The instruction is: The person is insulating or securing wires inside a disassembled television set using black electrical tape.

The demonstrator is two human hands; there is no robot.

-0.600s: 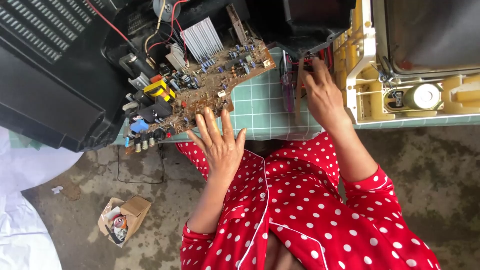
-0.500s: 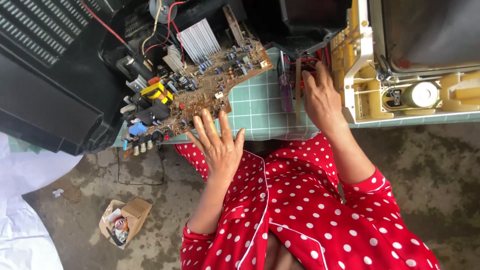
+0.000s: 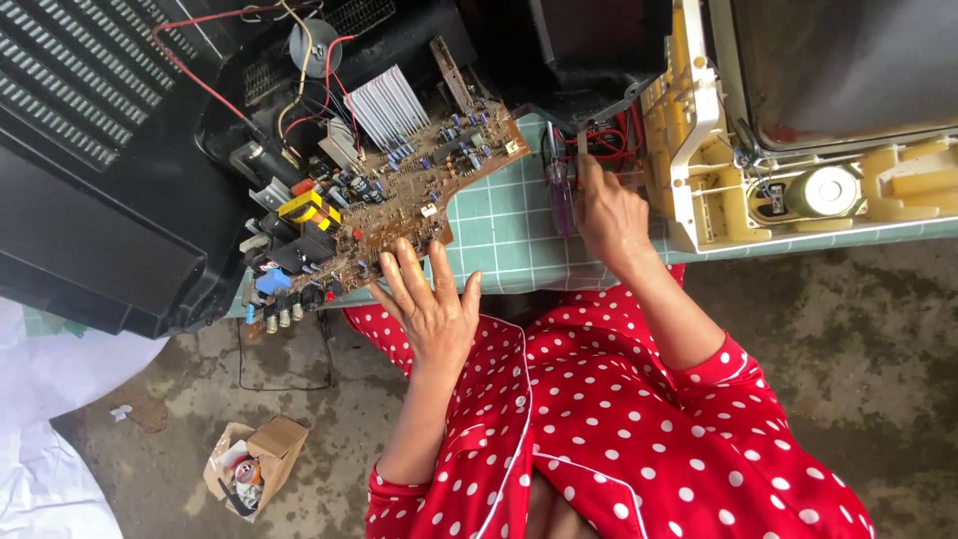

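The left hand lies flat with fingers spread, its grip wide and holding nothing, pressing the near edge of the brown circuit board, apparently to steady it where it overhangs the counter's front edge. The right hand pinches a thin tool, tip among red wires beside the yellowed plastic frame.

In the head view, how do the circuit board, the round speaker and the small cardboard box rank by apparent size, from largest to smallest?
1. Circuit board, clearly the largest.
2. Cardboard box.
3. Speaker.
The box lies on the floor, farther from the camera, so ranks 2 and 3 are unsure.
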